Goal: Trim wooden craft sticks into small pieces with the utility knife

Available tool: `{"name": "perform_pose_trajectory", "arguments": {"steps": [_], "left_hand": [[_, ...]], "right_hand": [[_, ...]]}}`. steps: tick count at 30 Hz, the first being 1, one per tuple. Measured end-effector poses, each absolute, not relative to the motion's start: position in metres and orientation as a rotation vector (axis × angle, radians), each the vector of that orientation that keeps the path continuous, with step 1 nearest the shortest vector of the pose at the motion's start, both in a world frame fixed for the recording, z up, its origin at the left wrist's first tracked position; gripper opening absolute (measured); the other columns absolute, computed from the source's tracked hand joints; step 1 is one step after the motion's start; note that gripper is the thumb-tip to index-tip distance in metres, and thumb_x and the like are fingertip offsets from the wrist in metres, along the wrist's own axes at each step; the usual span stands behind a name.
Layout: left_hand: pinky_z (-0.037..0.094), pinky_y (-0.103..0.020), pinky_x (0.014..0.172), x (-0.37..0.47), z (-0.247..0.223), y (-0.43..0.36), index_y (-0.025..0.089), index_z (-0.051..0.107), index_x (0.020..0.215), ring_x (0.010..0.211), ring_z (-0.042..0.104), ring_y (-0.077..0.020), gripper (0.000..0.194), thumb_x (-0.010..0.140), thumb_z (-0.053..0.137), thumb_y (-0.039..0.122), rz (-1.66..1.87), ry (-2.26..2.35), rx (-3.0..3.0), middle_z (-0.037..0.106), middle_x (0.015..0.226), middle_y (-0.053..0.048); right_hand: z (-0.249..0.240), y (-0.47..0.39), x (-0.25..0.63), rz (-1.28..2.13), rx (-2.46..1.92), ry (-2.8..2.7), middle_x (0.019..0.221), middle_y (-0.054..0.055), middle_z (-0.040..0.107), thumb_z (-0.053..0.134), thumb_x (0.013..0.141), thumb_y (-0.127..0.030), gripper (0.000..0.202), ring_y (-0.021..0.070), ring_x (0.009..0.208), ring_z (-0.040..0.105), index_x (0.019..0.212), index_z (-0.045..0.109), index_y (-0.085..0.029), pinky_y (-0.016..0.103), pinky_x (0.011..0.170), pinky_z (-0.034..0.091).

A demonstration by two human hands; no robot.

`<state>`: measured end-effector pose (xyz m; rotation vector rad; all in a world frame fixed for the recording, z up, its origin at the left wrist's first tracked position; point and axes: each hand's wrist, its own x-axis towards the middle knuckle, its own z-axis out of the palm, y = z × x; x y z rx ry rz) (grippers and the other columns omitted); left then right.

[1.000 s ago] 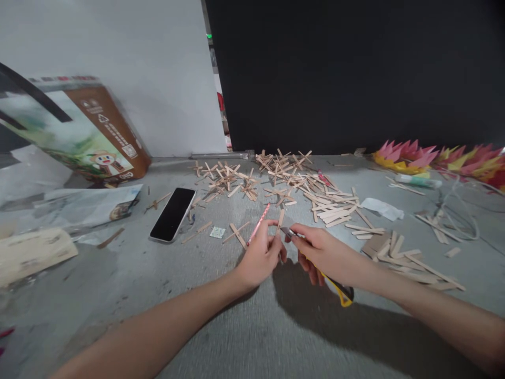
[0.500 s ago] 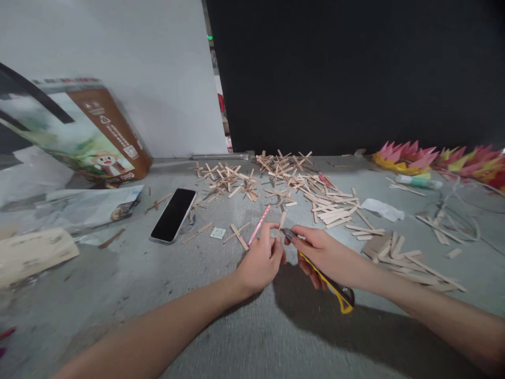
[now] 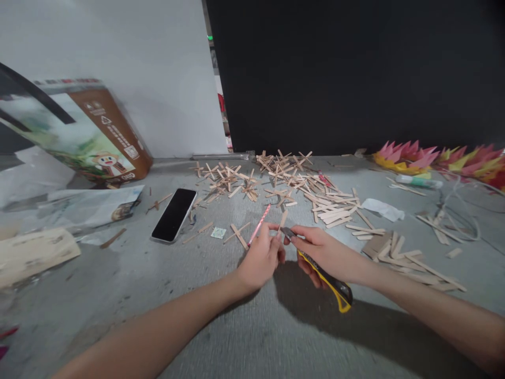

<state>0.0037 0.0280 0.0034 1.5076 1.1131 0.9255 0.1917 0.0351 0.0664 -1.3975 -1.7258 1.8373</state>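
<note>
My left hand (image 3: 261,257) pinches a short wooden craft stick (image 3: 283,218) that points up and away from me. My right hand (image 3: 321,251) is wrapped round a yellow and black utility knife (image 3: 330,284), its handle end slanting down toward me. The knife's metal tip (image 3: 289,232) is up against the stick or very close to it; the exact contact is hidden by my fingers. Just left of the stick lies a pink striped pencil-like rod (image 3: 260,222). Crossed wooden sticks (image 3: 239,236) lie beside it on the grey table (image 3: 221,337).
Heaps of small sticks (image 3: 282,171) lie at the back, with loose sticks (image 3: 335,208) to the right. A phone (image 3: 173,215) and a printed bag (image 3: 94,137) are on the left. Pink and yellow paper petals (image 3: 406,155), a glue-like tube (image 3: 418,182) and a cable (image 3: 473,231) sit at right.
The utility knife has turned slightly in my right hand, and its handle end has shifted a little left. My left hand keeps the stick in almost the same place.
</note>
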Motion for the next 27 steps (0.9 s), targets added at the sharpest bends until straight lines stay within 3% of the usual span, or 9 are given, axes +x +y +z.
{"name": "perform_pose_trajectory", "arguments": {"steps": [8, 20, 24, 27], "left_hand": [[0.031, -0.02, 0.045, 0.003, 0.01, 0.031, 0.023, 0.039, 0.109, 0.043, 0.038, -0.0093, 0.024, 0.105, 0.04, 0.046, 0.922, 0.958, 1.358, 0.051, 0.058, 0.01], [0.027, -0.019, 0.044, -0.001, 0.012, 0.033, 0.023, 0.043, 0.109, 0.044, 0.033, -0.008, 0.025, 0.104, 0.044, 0.048, 0.868, 0.931, 1.337, 0.047, 0.058, 0.011], [0.026, -0.019, 0.046, -0.002, 0.011, 0.034, 0.023, 0.043, 0.109, 0.044, 0.032, -0.0079, 0.026, 0.104, 0.045, 0.048, 0.86, 0.928, 1.342, 0.047, 0.059, 0.011], [0.026, -0.02, 0.046, -0.003, 0.01, 0.035, 0.023, 0.043, 0.111, 0.044, 0.032, -0.0085, 0.026, 0.104, 0.045, 0.048, 0.855, 0.931, 1.339, 0.046, 0.059, 0.011]], "right_hand": [[0.074, 0.05, 0.204, 1.85, -1.348, -1.872, 0.056, -0.007, 0.055, 0.043, 0.106, -0.049, 0.032, 0.0108, 0.035, 0.056, 0.117, 0.058, -0.023, 0.017, 0.035, 0.042], [0.068, 0.063, 0.219, 1.69, -1.29, -2.104, 0.062, -0.005, 0.056, 0.043, 0.105, -0.051, 0.035, 0.0104, 0.038, 0.053, 0.118, 0.06, -0.023, 0.018, 0.036, 0.041], [0.071, 0.064, 0.219, 1.455, -1.229, -2.322, 0.062, -0.005, 0.054, 0.038, 0.108, -0.045, 0.031, 0.011, 0.041, 0.052, 0.112, 0.061, -0.024, 0.021, 0.041, 0.037], [0.074, 0.064, 0.218, 0.977, -1.16, -2.58, 0.06, -0.004, 0.052, 0.038, 0.108, -0.035, 0.028, 0.0127, 0.048, 0.05, 0.111, 0.063, -0.025, 0.024, 0.049, 0.03]]}}
